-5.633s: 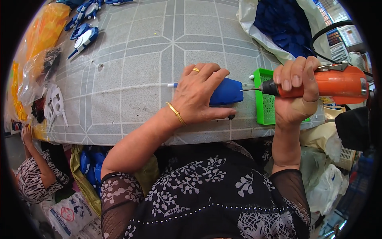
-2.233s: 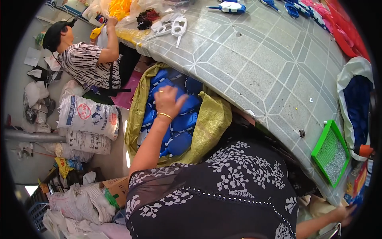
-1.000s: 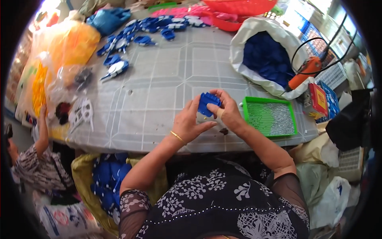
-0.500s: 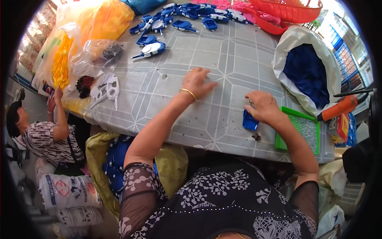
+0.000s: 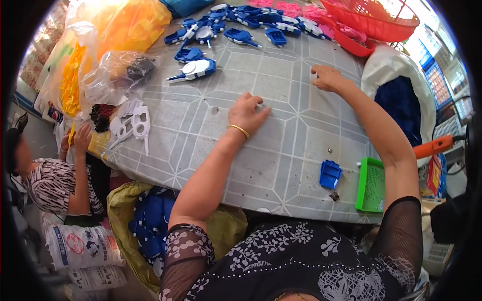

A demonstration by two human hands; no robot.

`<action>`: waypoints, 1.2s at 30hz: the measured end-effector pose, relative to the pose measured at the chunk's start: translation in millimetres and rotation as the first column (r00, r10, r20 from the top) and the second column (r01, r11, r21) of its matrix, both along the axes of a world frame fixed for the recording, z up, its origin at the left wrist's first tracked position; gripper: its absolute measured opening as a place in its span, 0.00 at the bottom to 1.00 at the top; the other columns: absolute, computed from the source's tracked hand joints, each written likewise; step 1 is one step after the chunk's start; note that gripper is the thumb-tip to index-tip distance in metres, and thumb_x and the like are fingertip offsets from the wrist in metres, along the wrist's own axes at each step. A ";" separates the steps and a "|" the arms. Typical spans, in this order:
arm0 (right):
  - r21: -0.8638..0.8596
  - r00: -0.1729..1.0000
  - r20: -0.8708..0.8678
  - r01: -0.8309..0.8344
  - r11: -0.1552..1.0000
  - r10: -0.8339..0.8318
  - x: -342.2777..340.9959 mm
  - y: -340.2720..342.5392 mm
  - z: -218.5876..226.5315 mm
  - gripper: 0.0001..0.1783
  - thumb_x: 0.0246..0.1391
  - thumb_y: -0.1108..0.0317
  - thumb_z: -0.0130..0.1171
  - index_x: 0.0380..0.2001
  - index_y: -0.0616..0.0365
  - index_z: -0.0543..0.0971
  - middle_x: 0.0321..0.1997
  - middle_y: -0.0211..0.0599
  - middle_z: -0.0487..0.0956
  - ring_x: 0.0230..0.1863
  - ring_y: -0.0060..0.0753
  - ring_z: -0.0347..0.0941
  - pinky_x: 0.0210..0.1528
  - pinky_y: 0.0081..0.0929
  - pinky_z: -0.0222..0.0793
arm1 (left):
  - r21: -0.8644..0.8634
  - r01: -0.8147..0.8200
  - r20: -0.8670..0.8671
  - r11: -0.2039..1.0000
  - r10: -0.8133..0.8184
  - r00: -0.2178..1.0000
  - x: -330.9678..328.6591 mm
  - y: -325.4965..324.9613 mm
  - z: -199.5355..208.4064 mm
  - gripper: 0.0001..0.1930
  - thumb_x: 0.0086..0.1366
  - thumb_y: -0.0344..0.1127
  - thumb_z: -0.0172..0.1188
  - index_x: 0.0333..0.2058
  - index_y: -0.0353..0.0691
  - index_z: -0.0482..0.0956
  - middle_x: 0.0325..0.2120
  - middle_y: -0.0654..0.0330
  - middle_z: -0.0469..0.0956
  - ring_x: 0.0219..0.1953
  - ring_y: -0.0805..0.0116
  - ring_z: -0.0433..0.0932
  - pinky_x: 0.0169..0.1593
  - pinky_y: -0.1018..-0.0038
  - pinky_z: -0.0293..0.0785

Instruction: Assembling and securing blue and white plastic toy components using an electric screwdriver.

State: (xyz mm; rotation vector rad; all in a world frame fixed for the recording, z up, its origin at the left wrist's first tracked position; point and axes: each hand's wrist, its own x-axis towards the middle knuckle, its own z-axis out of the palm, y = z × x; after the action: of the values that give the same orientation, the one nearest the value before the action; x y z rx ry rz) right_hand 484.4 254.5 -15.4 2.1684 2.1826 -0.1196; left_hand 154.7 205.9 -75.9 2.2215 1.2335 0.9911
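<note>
While the hands (image 5: 247, 113) are apart, left spread, right's grip unclear, the blue piece (image 5: 330, 174) looks notched.

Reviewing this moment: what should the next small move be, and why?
Probably bring the right hand to the blue-and-white plastic assemblies: it is short of them, while the blue rectangular plastic shell lies untouched beside the green plastic tray.

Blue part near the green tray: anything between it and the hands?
For the left hand, nothing visible. For the right hand, one small shiny bit lies just beyond the blue part, roughly in line; too small to identify.
</note>
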 end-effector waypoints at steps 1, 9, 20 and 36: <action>0.005 1.000 0.000 -0.015 1.000 0.015 -0.4 19.6 -1.2 0.26 0.56 0.56 0.61 0.55 0.55 0.76 0.52 0.47 0.82 0.57 0.51 0.76 0.59 0.45 0.71 | 0.021 0.006 -0.031 1.000 -0.006 1.000 0.3 -2.4 0.6 0.16 0.56 0.45 0.70 0.39 0.42 0.84 0.35 0.56 0.78 0.38 0.56 0.79 0.41 0.62 0.75; 0.180 0.993 -0.112 0.040 0.983 -0.020 -21.5 144.7 -24.2 0.38 0.60 0.50 0.59 0.70 0.50 0.61 0.65 0.57 0.70 0.66 0.61 0.67 0.67 0.51 0.64 | 0.149 0.078 -0.177 0.986 -0.051 0.983 3.8 -13.0 11.0 0.16 0.55 0.40 0.71 0.37 0.39 0.77 0.37 0.50 0.73 0.43 0.47 0.76 0.43 0.56 0.75; 0.350 0.985 -0.147 0.136 0.927 -0.089 -69.5 210.5 -36.6 0.31 0.59 0.51 0.61 0.61 0.49 0.67 0.59 0.59 0.71 0.58 0.63 0.73 0.59 0.52 0.71 | 0.227 0.094 -0.177 0.969 -0.054 0.983 8.0 -8.9 7.0 0.17 0.57 0.41 0.70 0.37 0.37 0.74 0.35 0.50 0.73 0.39 0.50 0.75 0.40 0.58 0.73; -0.181 0.880 -0.275 -0.443 0.878 0.388 -76.2 83.8 59.5 0.38 0.50 0.51 0.65 0.61 0.56 0.68 0.60 0.55 0.74 0.62 0.54 0.71 0.67 0.42 0.63 | 0.197 0.089 -0.148 0.976 -0.060 0.987 5.0 -7.2 12.6 0.18 0.55 0.40 0.70 0.38 0.37 0.73 0.37 0.51 0.71 0.41 0.51 0.74 0.42 0.60 0.72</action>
State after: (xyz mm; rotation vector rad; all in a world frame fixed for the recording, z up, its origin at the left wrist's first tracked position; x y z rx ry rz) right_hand 408.2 338.3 44.1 1.5802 2.5496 -0.6039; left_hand 159.7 198.7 -63.3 2.5149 1.1414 0.9840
